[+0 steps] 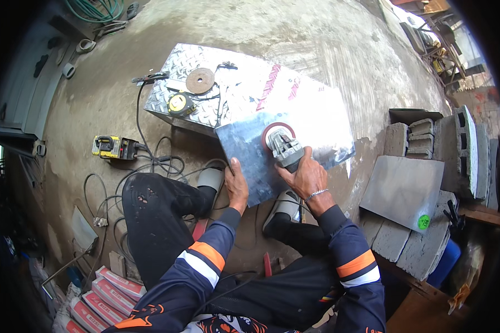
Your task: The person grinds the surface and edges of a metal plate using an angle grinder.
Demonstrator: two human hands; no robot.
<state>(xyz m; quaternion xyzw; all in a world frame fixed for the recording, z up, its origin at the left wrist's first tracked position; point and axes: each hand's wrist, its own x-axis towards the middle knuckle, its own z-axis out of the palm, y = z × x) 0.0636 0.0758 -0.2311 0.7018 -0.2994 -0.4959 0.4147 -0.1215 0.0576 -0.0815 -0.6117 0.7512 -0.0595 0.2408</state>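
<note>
A shiny flat metal sheet [241,141] lies tilted over the near right part of a box covered in diamond-pattern metal plate [200,58]. My left hand [236,186] grips the sheet's left edge, with some of its fingers hidden. On the sheet's surface rests a grey angle grinder [286,147] with a reddish-brown disc, and my right hand [308,176] is closed round its body from the near right side. Beyond the sheet, the box carries a loose round disc [200,81], a yellow and black tape measure [180,104] and a clamp-like holder on a cable [151,77].
A yellow and black machine [110,147] stands on the floor at left, with tangled cables [169,162] near my feet. Another metal sheet [403,186] lies on concrete blocks [391,240] at right. Red and white packages [114,302] are stacked at lower left. A green hose [97,10] lies far left.
</note>
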